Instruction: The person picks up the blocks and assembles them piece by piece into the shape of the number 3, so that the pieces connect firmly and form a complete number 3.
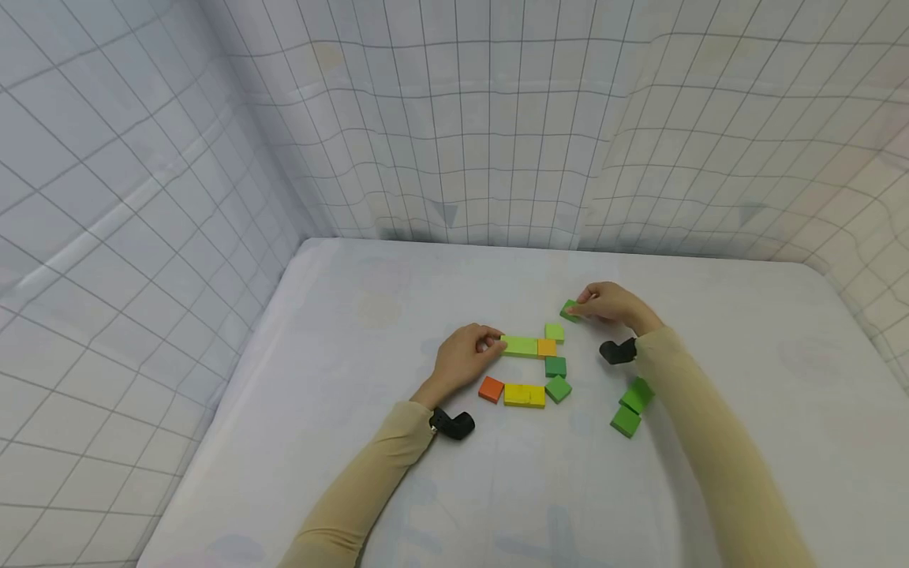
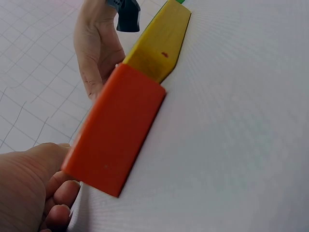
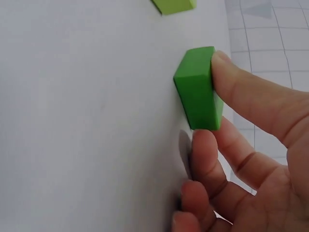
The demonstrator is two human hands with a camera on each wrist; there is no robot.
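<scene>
My right hand [image 1: 614,304] pinches a green block [image 3: 200,89] between thumb and fingers, low over the far part of the table. My left hand [image 1: 465,355] has its thumb and index finger at the left end of a light green strip [image 1: 520,346], gripping it there. An orange block [image 1: 547,348] adjoins the strip's right end. Near it sit a small light green block [image 1: 555,333] and a dark green block [image 1: 556,366]. The left wrist view shows a red block [image 2: 116,130] and a yellow piece [image 2: 161,41] in front; the strip is hidden there.
Below the strip, a turned green block [image 1: 558,388] sits beside the yellow piece. Two more green blocks [image 1: 626,421] lie by my right forearm. The white table [image 1: 341,315] ends at a gridded curtain [image 1: 497,158]. Each wrist carries a black camera [image 1: 454,426].
</scene>
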